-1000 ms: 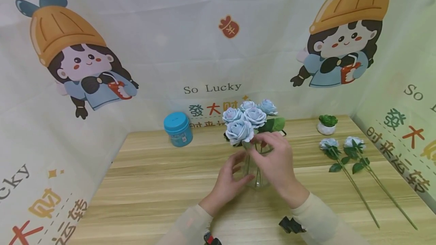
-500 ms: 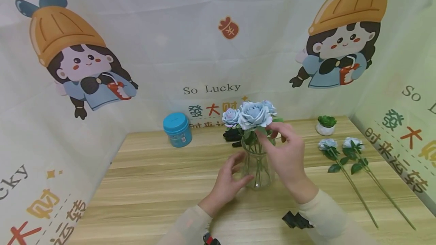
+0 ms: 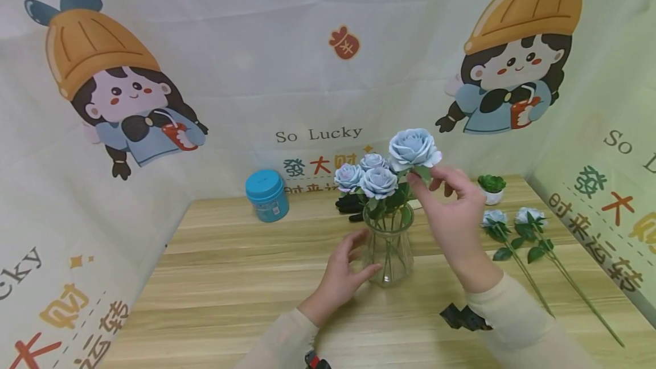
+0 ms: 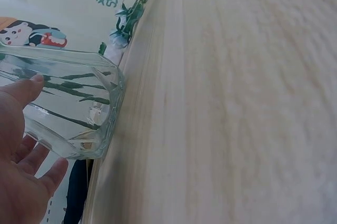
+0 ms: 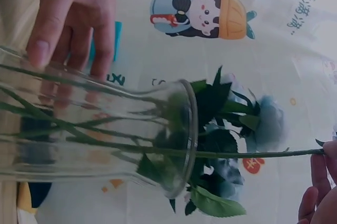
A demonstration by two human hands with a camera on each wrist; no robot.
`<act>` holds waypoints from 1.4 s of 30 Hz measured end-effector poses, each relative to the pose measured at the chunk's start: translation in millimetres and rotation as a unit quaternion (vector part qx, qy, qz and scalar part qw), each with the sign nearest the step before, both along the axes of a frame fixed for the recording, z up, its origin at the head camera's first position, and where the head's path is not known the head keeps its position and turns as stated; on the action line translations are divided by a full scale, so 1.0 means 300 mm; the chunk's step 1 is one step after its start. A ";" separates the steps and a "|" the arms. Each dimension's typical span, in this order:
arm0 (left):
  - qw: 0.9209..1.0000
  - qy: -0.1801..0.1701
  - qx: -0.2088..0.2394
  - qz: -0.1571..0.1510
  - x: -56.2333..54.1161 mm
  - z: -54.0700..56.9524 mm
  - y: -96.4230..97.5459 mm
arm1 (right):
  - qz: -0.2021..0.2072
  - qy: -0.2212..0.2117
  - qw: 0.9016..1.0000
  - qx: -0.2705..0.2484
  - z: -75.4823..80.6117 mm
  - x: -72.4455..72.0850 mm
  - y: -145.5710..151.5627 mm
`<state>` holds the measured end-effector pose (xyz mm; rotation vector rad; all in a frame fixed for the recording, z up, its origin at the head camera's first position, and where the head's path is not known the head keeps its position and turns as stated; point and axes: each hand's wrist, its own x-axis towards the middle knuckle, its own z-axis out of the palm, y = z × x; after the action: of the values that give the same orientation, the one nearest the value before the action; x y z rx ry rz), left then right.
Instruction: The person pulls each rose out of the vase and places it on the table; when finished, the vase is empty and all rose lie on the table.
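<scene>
A clear glass vase [image 3: 388, 255] stands upright on the wooden table, with several pale blue artificial roses [image 3: 378, 182] in it. My left hand [image 3: 342, 278] holds the vase low on its left side, thumb toward the front and fingers behind. Above and right of the vase mouth, my right hand [image 3: 453, 215] pinches the stem of one blue rose [image 3: 414, 148] just under its bloom. That rose stands higher than the others. In the right wrist view its green stem [image 5: 253, 155] runs from the fingers down through the vase's mouth, its lower part still inside the glass.
Two more blue roses [image 3: 533, 218] lie on the table at the right. Behind them sits a small succulent in a white pot [image 3: 492, 191]. A blue lidded jar [image 3: 267, 195] stands at the back left. Something black [image 3: 350, 205] lies behind the vase.
My right hand has moved right and up from the vase mouth, raising the pinched rose above the other blooms. My left hand has stayed at the vase.
</scene>
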<state>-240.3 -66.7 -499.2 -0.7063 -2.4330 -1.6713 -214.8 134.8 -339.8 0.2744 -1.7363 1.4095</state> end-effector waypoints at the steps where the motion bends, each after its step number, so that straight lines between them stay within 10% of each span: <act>1: 1.000 -0.001 0.001 0.000 0.000 0.000 0.000 | -0.002 0.002 1.000 -0.002 0.009 0.000 0.006; 42: 1.000 -0.011 0.009 -0.005 0.008 0.008 -0.003 | 0.002 0.003 0.992 -0.127 0.234 -0.031 0.190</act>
<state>-237.9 -67.5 -496.7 -0.7014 -2.4295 -1.7123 -224.0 191.8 -269.7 0.1426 -1.5321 1.6118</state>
